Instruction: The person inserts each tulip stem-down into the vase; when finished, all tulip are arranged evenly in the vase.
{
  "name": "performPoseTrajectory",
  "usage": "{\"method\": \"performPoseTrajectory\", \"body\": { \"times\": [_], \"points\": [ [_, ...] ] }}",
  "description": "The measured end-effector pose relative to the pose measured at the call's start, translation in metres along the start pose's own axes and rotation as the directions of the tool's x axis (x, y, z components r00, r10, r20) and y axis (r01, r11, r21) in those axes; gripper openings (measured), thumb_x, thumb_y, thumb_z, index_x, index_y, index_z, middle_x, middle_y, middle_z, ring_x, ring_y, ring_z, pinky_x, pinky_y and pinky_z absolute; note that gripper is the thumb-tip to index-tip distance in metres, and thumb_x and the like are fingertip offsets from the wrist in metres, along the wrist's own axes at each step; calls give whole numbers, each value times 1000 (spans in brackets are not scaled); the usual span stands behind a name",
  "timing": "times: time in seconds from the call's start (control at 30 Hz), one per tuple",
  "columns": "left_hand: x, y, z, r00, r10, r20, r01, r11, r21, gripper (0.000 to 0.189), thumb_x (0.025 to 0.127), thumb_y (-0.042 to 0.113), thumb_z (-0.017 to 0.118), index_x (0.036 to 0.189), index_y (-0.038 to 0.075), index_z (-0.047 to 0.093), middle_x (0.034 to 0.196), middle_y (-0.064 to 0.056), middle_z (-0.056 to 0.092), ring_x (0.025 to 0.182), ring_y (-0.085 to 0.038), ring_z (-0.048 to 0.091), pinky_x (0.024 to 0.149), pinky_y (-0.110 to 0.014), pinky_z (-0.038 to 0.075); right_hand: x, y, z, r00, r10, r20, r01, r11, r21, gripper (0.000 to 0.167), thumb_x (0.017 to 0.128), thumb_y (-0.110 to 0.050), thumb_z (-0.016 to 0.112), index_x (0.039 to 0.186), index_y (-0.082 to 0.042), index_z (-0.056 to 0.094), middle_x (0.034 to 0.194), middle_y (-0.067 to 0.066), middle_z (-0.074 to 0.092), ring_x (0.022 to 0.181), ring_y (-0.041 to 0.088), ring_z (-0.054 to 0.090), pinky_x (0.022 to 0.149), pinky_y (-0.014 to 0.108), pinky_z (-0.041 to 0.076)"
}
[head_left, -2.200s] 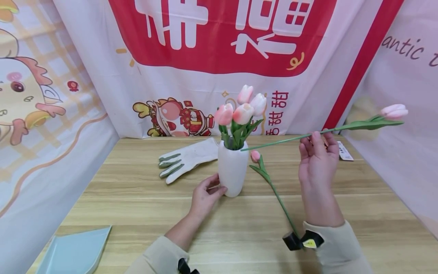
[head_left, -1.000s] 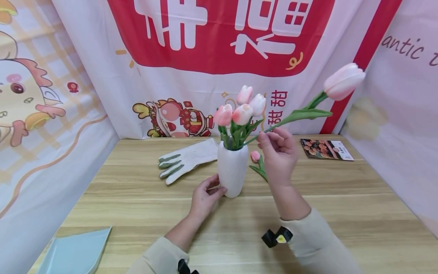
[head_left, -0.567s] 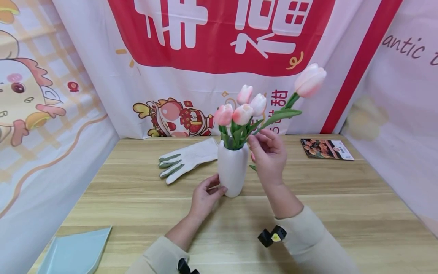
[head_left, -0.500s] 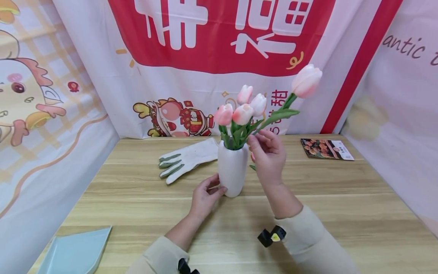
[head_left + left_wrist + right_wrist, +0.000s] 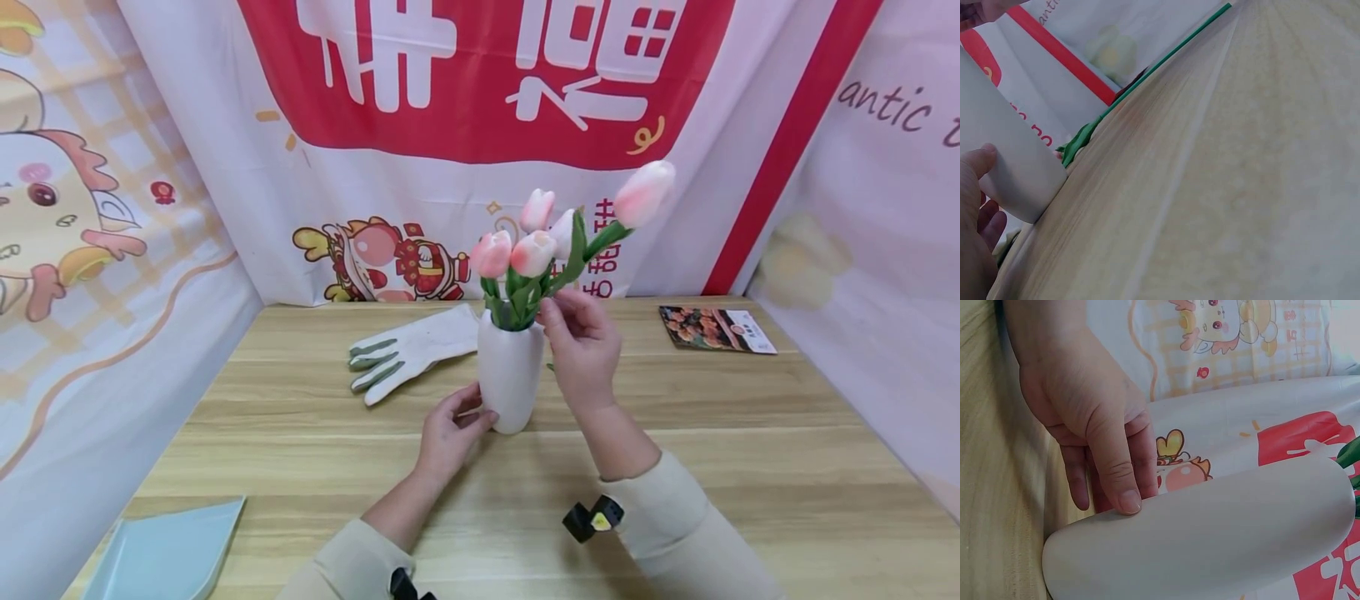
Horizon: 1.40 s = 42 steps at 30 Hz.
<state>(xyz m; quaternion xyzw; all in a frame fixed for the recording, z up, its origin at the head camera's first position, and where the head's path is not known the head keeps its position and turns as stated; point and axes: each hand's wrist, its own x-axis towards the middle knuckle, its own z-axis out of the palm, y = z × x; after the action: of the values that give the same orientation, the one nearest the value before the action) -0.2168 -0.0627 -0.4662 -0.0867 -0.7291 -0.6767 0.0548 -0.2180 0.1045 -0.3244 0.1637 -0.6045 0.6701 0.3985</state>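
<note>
A white vase stands upright on the table with several pink and white tulips in its mouth. Low on its left side, my left hand holds it between thumb and fingers; the right wrist view shows this thumb against the vase wall. My right hand pinches another pink tulip by its stem, right at the vase's rim. That bloom leans out to the right, above the others, and its lower stem is hidden. One more tulip lies on the table, mostly covered by my right arm in the head view.
A white glove with green-grey fingertips lies left of the vase. At the back right is a flower-printed card. A light blue dustpan-like tray sits at the front left. Printed cloth hangs around the table.
My right hand has brought the tulip from the right to the vase, turned it upward and lowered it at the rim. The bloom has shifted left and down. My left hand has stayed put.
</note>
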Motion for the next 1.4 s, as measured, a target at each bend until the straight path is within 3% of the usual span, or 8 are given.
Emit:
{"method": "performPoseTrajectory", "body": {
  "times": [0.17, 0.6, 0.67, 0.83, 0.9, 1.07, 1.23, 1.4],
  "points": [
    [0, -2, 0, 1000, 3, 1, -3, 1000, 1, 48, 82, 8, 78, 127, 2, 63, 125, -18, 65, 113, -33, 64, 95, -35, 58, -2, 2, 1, 999, 40, 4, -39, 998, -55, 14, 84, 7, 67, 93, 17, 63, 80, -21, 65, 68, -2, 60, 61, 11, 53],
    [0, -2, 0, 1000, -9, 0, 9, 1000, 7, 48, 82, 9, 78, 128, 3, 62, 125, -18, 65, 113, -32, 64, 94, -33, 58, -2, 2, 3, 998, 67, 20, -66, 996, -56, 15, 84, 8, 68, 95, 16, 64, 82, -26, 68, 71, -3, 61, 64, 11, 54],
    [0, -1, 0, 1000, -9, 2, 9, 1000, 7, 48, 83, 9, 78, 128, 3, 62, 126, -18, 65, 113, -32, 64, 94, -33, 58, -1, 2, 4, 996, 87, 22, -85, 994, -70, 14, 84, 7, 68, 95, 15, 65, 82, -20, 70, 71, -3, 61, 65, 12, 55],
    [0, 0, 0, 1000, -12, 4, 12, 1000, 8, 48, 83, 10, 78, 128, 4, 62, 126, -17, 65, 114, -32, 64, 95, -35, 58, -1, 2, 5, 991, 127, 34, -122, 984, -132, 14, 84, 2, 70, 95, 10, 68, 90, 18, 74, 79, 4, 65, 73, 15, 57],
    [-1, 1, 0, 1000, -14, 4, 14, 1000, 7, 48, 83, 10, 78, 128, 4, 62, 127, -17, 65, 114, -31, 64, 95, -36, 58, -1, 2, 5, 987, 152, 44, -143, 976, -165, 14, 85, 0, 71, 96, 8, 69, 94, 25, 71, 85, 6, 65, 76, 15, 56],
    [-1, 1, 0, 1000, -9, 2, 9, 1000, 0, 48, 84, 8, 76, 129, 1, 61, 127, -19, 64, 115, -33, 63, 96, -40, 57, -2, 2, 4, 966, 249, 65, -228, 945, -234, 14, 85, -5, 72, 97, 3, 71, 98, 19, 70, 94, 7, 59, 72, 15, 53],
    [0, 1, 0, 1000, -7, 5, 7, 1000, 6, 48, 85, 6, 76, 129, 0, 60, 128, -19, 63, 115, -32, 63, 96, -38, 58, -2, 2, 4, 944, 321, 73, -289, 914, -285, 17, 84, -10, 73, 97, 2, 71, 102, 16, 67, 99, 11, 54, 83, 24, 47],
    [-1, 2, 0, 1000, -9, 6, 9, 1000, 7, 48, 84, 7, 76, 129, 2, 61, 128, -18, 64, 115, -32, 63, 96, -37, 58, -2, 2, 4, 934, 349, 80, -314, 906, -282, 19, 86, -13, 73, 99, 1, 70, 104, 16, 67, 104, 16, 54, 99, 37, 44]
  ]
}}
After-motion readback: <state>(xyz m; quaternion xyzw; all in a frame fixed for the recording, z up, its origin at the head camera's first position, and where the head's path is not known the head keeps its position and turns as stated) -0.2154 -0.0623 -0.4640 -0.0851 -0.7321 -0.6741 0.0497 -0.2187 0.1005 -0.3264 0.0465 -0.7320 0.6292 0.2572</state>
